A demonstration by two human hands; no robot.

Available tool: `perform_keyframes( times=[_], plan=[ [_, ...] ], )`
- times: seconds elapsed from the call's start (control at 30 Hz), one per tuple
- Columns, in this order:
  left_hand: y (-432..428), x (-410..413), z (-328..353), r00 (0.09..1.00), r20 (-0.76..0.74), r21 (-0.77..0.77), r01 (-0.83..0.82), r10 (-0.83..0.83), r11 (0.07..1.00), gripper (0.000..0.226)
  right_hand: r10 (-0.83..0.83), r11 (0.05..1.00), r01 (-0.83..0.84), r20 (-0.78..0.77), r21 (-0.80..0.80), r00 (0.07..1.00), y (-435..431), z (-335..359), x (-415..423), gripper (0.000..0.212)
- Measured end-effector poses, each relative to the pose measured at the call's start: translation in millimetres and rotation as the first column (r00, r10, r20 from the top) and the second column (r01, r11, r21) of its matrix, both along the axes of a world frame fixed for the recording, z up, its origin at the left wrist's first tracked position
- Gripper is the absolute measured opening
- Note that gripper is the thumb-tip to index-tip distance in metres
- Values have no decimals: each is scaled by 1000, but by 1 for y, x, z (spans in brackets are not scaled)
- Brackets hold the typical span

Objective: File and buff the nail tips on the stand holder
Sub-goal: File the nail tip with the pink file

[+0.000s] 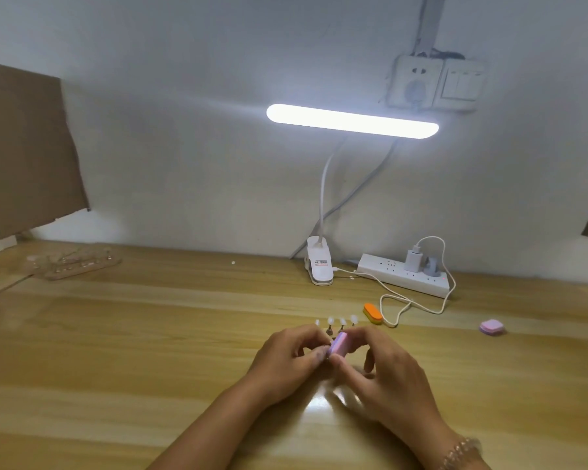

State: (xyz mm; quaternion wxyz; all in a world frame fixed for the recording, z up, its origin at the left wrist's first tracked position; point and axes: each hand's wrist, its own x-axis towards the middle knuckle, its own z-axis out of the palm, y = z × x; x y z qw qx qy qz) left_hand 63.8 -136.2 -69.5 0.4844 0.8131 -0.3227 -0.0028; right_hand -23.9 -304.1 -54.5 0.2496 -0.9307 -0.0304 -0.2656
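Wood is running all across the table (150,351), and a white wall (184,130) is standing behind it. Far on the left, a brown cardboard sheet (24,154) is leaning on that wall, and a clear tray (75,261) is lying on the table near it.

My left hand (286,357) is sitting near the middle with its fingers curled in. Its fingertips are touching the near end of the little block, but I cannot tell if it is pinching something or just touching. A white lamp clip (319,262) is sitting far back by the wall, and its long light bar (352,121) is glowing above.

The nail tips (336,321) are standing in a row on their stand, just past my fingers. I am holding a pink and purple buffer block (338,344) just in front of them. If it is touching a tip is too small to see.

An orange block (373,313) is lying just right of the tips. My right hand (384,374) is pinching the buffer block between thumb and first finger. A white power strip (404,274) is lying far back with a white cable (411,303) looping from it. A beaded bracelet (462,452) is hanging on my right wrist. Far to the right, a purple block (492,327) is lying by itself, well apart.
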Motion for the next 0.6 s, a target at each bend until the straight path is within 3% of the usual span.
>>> perform_keyframes(
  times=[0.37, 0.5, 0.6],
  plan=[
    [0, -3, 2, 1000, -14, -1, 27, -27, 1000, 14, -23, 999, 23, -10, -36, 1000, -1, -2, -2, 26],
    [0, -4, 5, 998, -50, -34, 30, -32, 999, 16, -151, 983, 147, 27, 110, 988, -8, -1, 3, 24],
    [0, -6, 5, 999, -50, -37, 15, -17, 999, 14, -98, 993, 95, 50, 68, 994, -3, -3, 0, 27]
  ],
)
